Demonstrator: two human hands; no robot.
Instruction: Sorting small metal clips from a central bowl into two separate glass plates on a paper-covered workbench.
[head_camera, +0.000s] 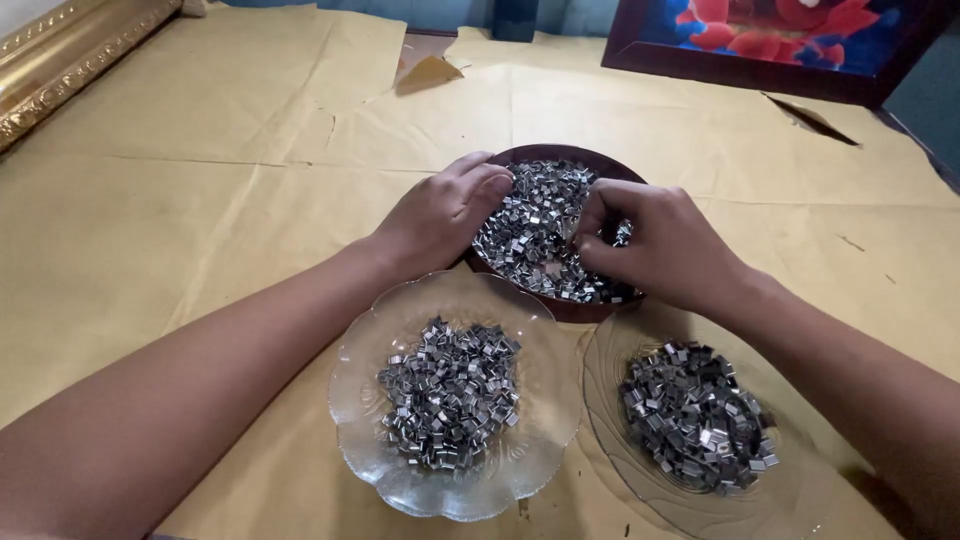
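Note:
A dark brown bowl (560, 155) sits mid-table, heaped with small shiny metal clips (530, 235). My left hand (440, 215) rests on the bowl's left rim, fingers curled down into the clips. My right hand (655, 245) is over the bowl's right side, thumb and fingers pinched among the clips; what it grips is hidden. Nearer me stand two clear glass plates: the left glass plate (365, 400) holds a pile of clips (450, 395), and the right glass plate (610, 440) holds another pile of clips (695, 415).
Yellow-brown paper (180, 220) covers the table, torn in places. A gilded frame (60, 55) lies at the far left corner. A dark-framed picture with red flowers (770, 35) leans at the far right.

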